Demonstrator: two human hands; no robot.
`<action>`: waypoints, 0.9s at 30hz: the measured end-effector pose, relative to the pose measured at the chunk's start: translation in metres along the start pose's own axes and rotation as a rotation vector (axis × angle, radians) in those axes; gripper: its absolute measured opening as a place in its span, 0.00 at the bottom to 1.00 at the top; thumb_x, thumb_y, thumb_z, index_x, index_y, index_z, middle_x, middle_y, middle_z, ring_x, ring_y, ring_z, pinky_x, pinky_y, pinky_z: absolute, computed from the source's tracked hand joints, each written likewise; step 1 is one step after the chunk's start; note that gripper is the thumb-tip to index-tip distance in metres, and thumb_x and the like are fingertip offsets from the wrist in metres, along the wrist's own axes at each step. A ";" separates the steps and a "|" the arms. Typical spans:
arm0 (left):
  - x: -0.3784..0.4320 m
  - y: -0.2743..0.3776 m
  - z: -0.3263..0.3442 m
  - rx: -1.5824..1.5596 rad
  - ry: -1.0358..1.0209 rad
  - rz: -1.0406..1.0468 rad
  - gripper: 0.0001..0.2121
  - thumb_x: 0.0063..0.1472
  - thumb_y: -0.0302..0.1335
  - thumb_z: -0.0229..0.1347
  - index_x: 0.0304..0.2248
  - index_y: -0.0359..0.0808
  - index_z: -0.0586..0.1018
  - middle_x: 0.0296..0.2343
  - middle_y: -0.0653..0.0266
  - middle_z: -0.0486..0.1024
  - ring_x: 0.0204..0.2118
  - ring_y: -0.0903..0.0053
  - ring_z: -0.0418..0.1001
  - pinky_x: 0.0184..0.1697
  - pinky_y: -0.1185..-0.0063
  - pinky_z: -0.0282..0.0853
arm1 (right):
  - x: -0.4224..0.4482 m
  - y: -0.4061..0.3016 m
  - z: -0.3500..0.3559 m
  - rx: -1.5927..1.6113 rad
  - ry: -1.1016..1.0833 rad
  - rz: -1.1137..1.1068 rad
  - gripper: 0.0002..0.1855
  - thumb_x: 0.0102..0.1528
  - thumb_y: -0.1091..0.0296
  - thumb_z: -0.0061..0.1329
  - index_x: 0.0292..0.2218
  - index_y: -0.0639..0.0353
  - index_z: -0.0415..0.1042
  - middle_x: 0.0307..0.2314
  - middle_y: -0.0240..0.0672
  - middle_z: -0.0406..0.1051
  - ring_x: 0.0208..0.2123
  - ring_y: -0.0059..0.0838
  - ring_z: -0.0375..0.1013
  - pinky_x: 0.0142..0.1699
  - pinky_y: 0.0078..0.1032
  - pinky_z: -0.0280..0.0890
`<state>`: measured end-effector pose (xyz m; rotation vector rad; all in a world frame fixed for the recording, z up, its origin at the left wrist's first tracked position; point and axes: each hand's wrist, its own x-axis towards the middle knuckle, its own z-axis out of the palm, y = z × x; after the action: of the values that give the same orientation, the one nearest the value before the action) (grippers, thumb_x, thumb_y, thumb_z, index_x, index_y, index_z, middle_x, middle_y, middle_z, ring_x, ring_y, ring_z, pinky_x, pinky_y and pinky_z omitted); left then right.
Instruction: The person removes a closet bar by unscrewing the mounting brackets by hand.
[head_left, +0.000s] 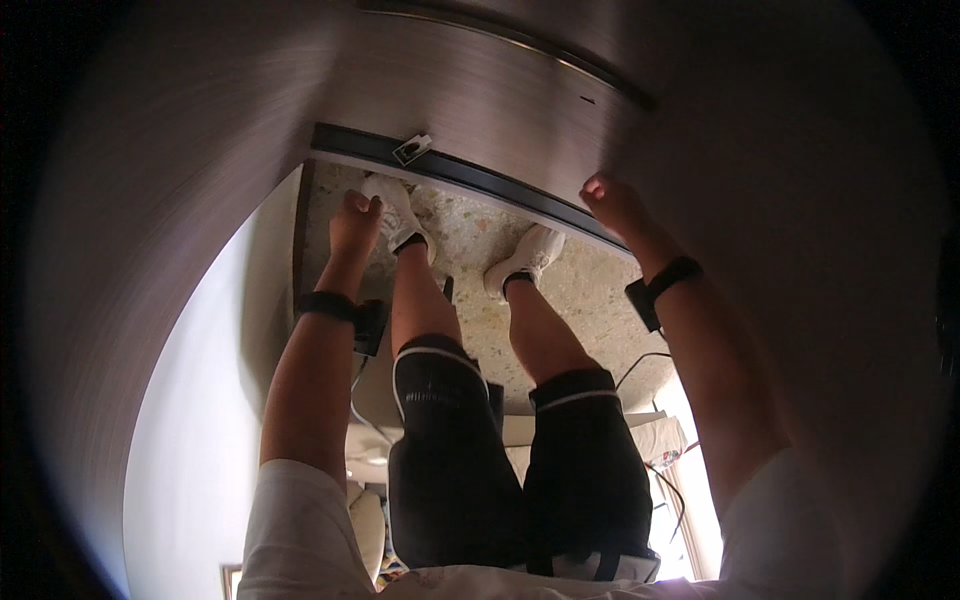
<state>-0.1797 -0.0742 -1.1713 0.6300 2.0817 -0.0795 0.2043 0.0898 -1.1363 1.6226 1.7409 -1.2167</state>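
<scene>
My left hand (355, 223) is curled with its fingers drawn in, above the left of two white sneakers (397, 217). Nothing shows in it. Over to the right, my right hand (613, 206) is also curled, its fingertips beside the lower part of a wood-grain panel (495, 105). Whether they touch the panel cannot be told, and no held object shows. Along the panel's lower edge runs a dark strip (495, 180), with a small card or label (412, 149) on it. Each wrist wears a black band with a dark box (370, 328) attached.
A long, thin metal handle or trim (517, 37) crosses the panel higher up. My feet stand on a speckled terrazzo floor (469, 217). Dark cables (637, 361) hang near both arms. Behind my legs are a cloth-covered piece of furniture (660, 439) and a bright opening.
</scene>
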 end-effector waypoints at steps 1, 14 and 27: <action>0.011 0.003 0.009 0.057 0.061 0.113 0.17 0.58 0.39 0.53 0.44 0.40 0.69 0.36 0.48 0.73 0.42 0.54 0.72 0.42 0.63 0.69 | 0.022 0.003 -0.002 -0.014 0.038 -0.002 0.12 0.55 0.62 0.48 0.35 0.61 0.71 0.31 0.44 0.74 0.36 0.43 0.74 0.42 0.36 0.68; 0.094 0.043 0.079 0.339 0.237 0.521 0.37 0.51 0.45 0.61 0.57 0.48 0.57 0.46 0.48 0.59 0.45 0.55 0.67 0.41 0.63 0.71 | 0.192 0.044 -0.007 -0.083 0.597 -0.029 0.20 0.54 0.67 0.50 0.47 0.59 0.64 0.40 0.50 0.69 0.44 0.46 0.70 0.50 0.39 0.65; 0.124 0.042 0.097 0.208 0.318 0.751 0.23 0.51 0.33 0.61 0.45 0.40 0.67 0.38 0.53 0.63 0.39 0.59 0.68 0.40 0.67 0.69 | 0.244 0.006 -0.028 -0.514 0.678 -0.239 0.29 0.51 0.66 0.53 0.53 0.52 0.60 0.46 0.45 0.63 0.49 0.45 0.63 0.53 0.42 0.61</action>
<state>-0.1399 -0.0156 -1.3180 1.5953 2.0074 0.2511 0.1690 0.2449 -1.3233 1.6226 2.4487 -0.2244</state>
